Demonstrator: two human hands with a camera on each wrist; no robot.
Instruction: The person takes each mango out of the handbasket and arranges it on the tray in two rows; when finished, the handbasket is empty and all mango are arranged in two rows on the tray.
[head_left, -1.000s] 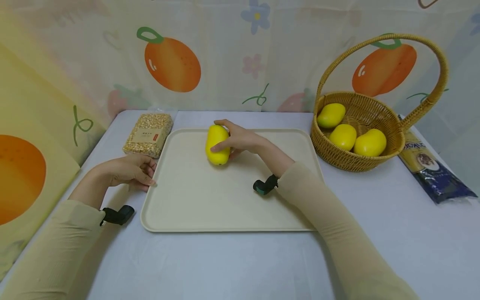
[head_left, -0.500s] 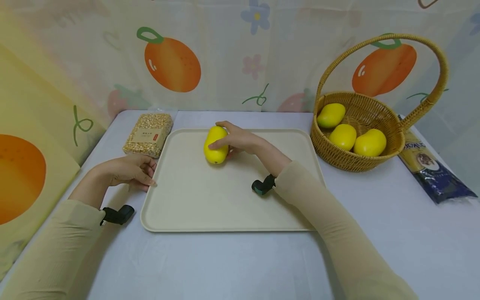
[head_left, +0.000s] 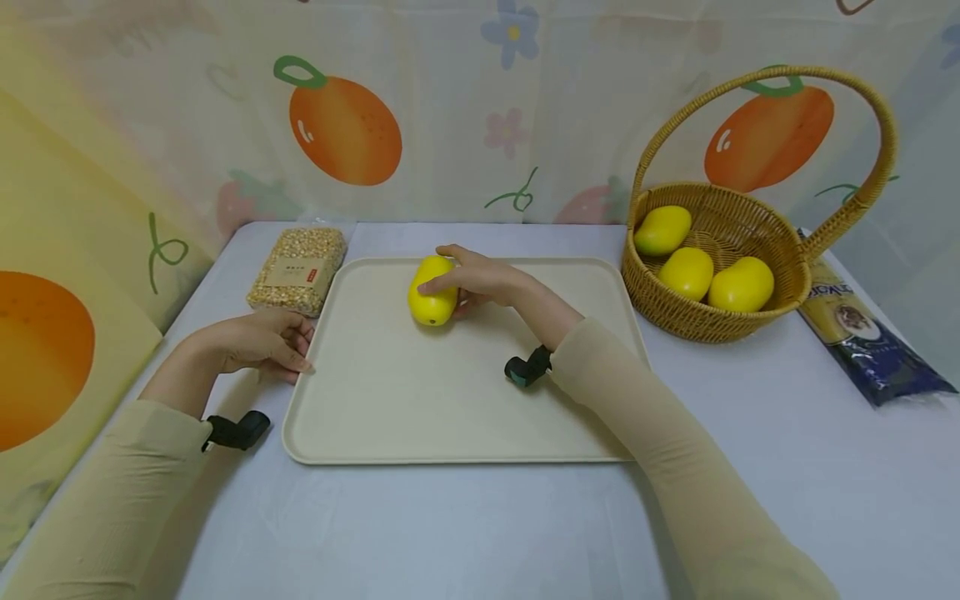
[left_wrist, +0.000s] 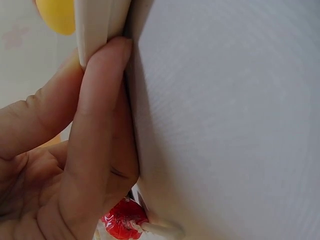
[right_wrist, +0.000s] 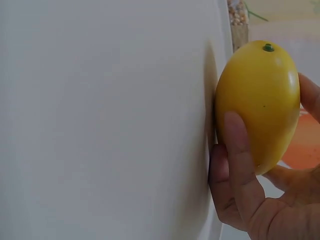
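Observation:
A yellow mango (head_left: 431, 307) with a small green stem dot lies on the far left part of the cream tray (head_left: 450, 408). My right hand (head_left: 483, 281) grips the mango from its right side, thumb on the near side and fingers at the far end. In the right wrist view, fingertips (right_wrist: 236, 131) press against the mango (right_wrist: 260, 95) close to the tray's surface. At the tray's left edge, my left hand (head_left: 258, 343) pinches the rim. The left wrist view shows thumb and finger on either side of the tray rim (left_wrist: 95, 25).
A wicker basket (head_left: 675, 315) with a tall handle holds several mangoes (head_left: 740, 285) at the right. Beyond it lies a blue and gold packet (head_left: 873, 342). A bag of corn kernels (head_left: 300, 262) lies behind my left hand. A patterned cloth (head_left: 450, 125) hangs behind the white table (head_left: 450, 533).
The mango has turned slightly, its near end shifting a little to the left, with my right hand moving along. My left hand keeps its place on the tray rim.

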